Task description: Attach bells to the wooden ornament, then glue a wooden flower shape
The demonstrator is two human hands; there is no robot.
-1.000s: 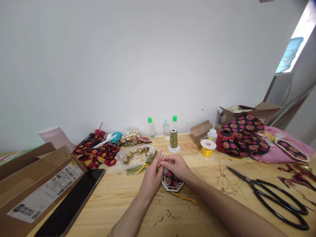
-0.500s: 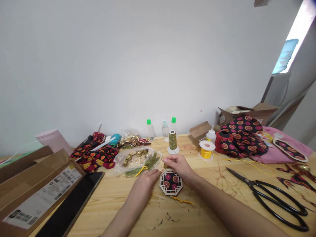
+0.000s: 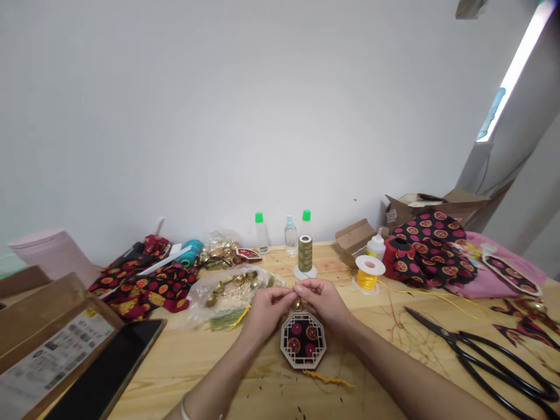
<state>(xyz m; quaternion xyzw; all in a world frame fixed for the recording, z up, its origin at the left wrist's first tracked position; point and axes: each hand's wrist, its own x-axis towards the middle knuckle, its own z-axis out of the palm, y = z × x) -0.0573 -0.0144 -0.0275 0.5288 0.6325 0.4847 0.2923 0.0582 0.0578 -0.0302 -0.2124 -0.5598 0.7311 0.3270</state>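
Note:
An octagonal ornament [image 3: 303, 341], with a pale lattice frame over dark patterned fabric, lies on the wooden table between my forearms. A small gold bell [image 3: 298, 305] sits at its top edge, and a yellow cord [image 3: 328, 379] trails from its bottom. My left hand [image 3: 268, 313] and my right hand [image 3: 324, 302] meet just above the bell, both closed in a pinch with fingertips nearly touching. What is pinched is too small and hidden to make out. Behind them stands a spool of olive thread [image 3: 305, 256].
Large black scissors [image 3: 476, 350] lie at the right, near a yellow cord spool [image 3: 368, 274] and a glue bottle [image 3: 376, 245]. To the left are a plastic bag of bells [image 3: 201, 300], patterned fabric [image 3: 153, 289], a dark tablet-like slab [image 3: 116, 373] and a cardboard box [image 3: 56, 309].
My left hand has risen from lying flat on the table beside the ornament and now pinches beside my right hand. The camera view has shifted slightly, and the gold bell shows more clearly.

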